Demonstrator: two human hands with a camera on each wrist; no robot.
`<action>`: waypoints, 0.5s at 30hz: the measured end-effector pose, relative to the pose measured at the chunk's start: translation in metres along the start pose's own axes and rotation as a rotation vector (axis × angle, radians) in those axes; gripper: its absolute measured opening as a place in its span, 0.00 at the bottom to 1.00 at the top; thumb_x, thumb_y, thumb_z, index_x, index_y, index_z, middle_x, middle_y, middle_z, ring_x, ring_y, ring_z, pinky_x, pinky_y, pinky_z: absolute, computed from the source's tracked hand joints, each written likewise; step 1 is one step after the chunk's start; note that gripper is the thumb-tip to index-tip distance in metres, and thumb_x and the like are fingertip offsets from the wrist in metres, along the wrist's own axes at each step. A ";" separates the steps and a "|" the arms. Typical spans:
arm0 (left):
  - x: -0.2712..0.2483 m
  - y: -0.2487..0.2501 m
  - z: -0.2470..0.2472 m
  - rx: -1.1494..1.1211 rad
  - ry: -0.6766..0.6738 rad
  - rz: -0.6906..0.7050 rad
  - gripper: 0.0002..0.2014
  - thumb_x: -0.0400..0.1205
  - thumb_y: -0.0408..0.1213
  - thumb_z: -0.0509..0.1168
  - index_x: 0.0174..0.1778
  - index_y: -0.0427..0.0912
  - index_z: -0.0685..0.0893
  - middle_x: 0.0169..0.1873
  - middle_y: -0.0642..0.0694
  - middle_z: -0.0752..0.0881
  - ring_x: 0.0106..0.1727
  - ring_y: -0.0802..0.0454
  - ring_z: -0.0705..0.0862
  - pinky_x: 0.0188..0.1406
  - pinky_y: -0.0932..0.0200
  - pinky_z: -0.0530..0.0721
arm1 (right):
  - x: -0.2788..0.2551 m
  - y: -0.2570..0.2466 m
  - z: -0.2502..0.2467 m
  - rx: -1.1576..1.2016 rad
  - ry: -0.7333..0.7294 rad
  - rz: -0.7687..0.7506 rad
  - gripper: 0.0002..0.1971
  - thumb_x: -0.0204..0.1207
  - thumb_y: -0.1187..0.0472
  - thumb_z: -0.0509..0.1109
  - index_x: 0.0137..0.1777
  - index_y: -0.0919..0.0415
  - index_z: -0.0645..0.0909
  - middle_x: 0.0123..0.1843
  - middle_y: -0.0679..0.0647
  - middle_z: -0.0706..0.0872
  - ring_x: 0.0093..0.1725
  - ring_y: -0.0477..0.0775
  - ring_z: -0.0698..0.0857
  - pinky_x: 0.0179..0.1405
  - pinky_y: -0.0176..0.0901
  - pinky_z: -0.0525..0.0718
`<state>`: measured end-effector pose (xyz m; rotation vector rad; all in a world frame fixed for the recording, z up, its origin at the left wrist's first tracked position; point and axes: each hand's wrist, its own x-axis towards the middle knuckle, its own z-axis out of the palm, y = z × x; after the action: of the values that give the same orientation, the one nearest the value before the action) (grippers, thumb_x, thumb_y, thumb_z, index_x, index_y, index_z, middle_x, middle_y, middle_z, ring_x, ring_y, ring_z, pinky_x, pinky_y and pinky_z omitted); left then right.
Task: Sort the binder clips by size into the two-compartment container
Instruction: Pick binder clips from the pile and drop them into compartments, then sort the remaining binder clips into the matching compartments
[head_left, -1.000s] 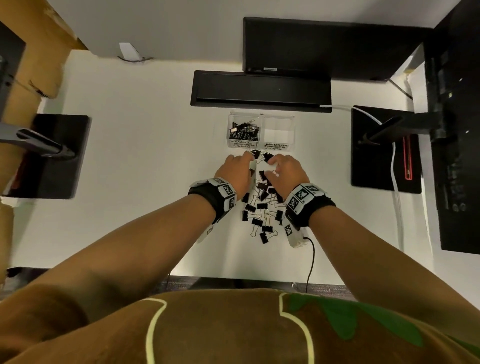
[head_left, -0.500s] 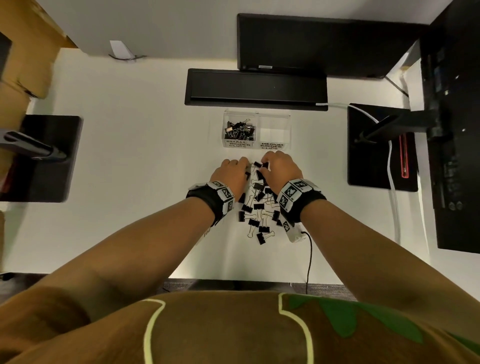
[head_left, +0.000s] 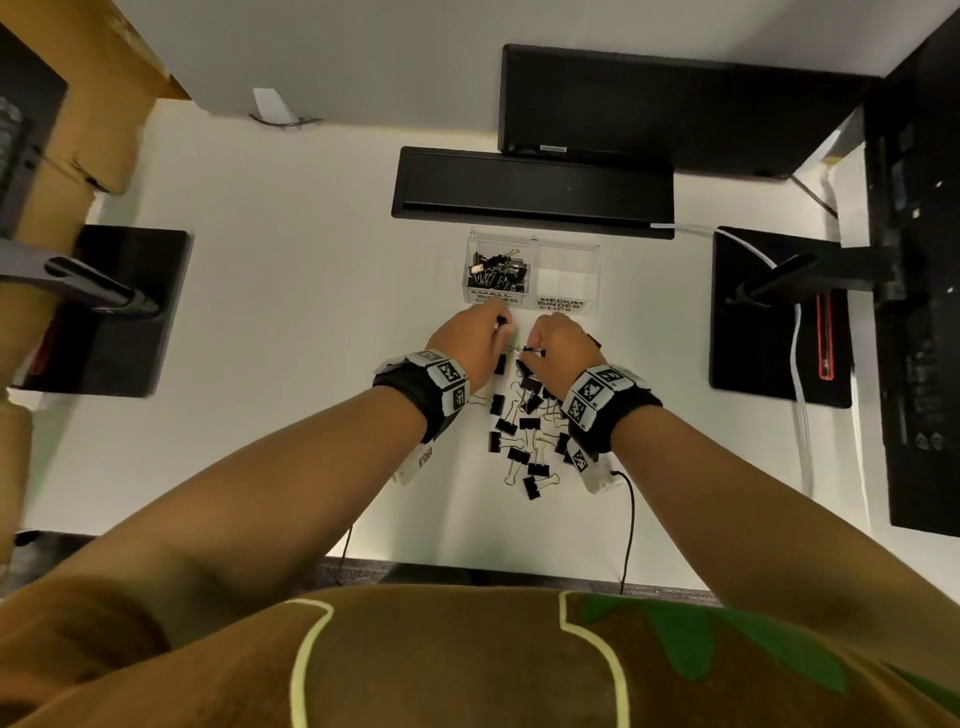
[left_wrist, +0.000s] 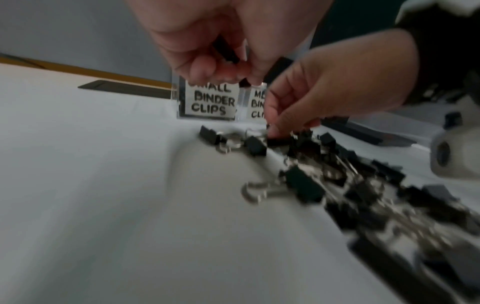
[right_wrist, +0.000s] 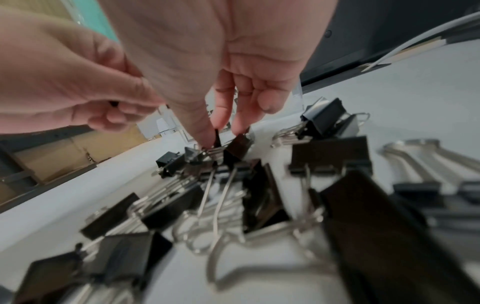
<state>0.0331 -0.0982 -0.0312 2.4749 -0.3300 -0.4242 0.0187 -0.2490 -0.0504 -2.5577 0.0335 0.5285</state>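
Left hand (left_wrist: 207, 41) — fingers curled, pinching a small black clip (left_wrist: 226, 51) just in front of the container (head_left: 535, 249). Right hand (right_wrist: 207, 61) pinches a clip (right_wrist: 217, 139) in the loose pile (head_left: 524, 426) on the white desk (head_left: 285, 338). The container's left compartment — labelled small — holds clips.

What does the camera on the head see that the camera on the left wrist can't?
Only the head view shows inside the clear container: small clips fill its left side, while the right side looks empty. Only the left wrist view lets you read the "small binder clips" label clearly and see the black clip pinched in the left hand. Both show the right hand reaching into the clip pile on the white desk.
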 end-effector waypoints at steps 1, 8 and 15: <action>0.004 0.006 -0.007 -0.018 0.011 0.002 0.08 0.86 0.39 0.53 0.55 0.43 0.75 0.38 0.47 0.83 0.38 0.47 0.82 0.39 0.53 0.80 | -0.002 0.000 0.000 0.039 -0.005 0.018 0.07 0.77 0.60 0.67 0.51 0.62 0.78 0.51 0.56 0.81 0.49 0.55 0.81 0.45 0.42 0.78; 0.044 0.022 -0.035 -0.073 0.096 -0.038 0.09 0.86 0.33 0.53 0.58 0.39 0.75 0.51 0.39 0.83 0.47 0.43 0.82 0.48 0.51 0.80 | -0.014 0.003 -0.017 0.368 0.175 0.122 0.05 0.73 0.61 0.72 0.46 0.59 0.79 0.38 0.50 0.82 0.39 0.49 0.81 0.40 0.37 0.80; 0.052 0.016 -0.034 -0.033 0.027 -0.072 0.18 0.82 0.28 0.57 0.68 0.44 0.74 0.66 0.40 0.76 0.62 0.44 0.80 0.62 0.54 0.78 | 0.009 -0.013 -0.049 0.506 0.247 0.128 0.05 0.73 0.67 0.70 0.46 0.58 0.81 0.41 0.54 0.83 0.37 0.53 0.84 0.45 0.53 0.90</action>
<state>0.0914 -0.1107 -0.0071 2.4636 -0.2221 -0.4218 0.0464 -0.2616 -0.0087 -2.1141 0.3719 0.2089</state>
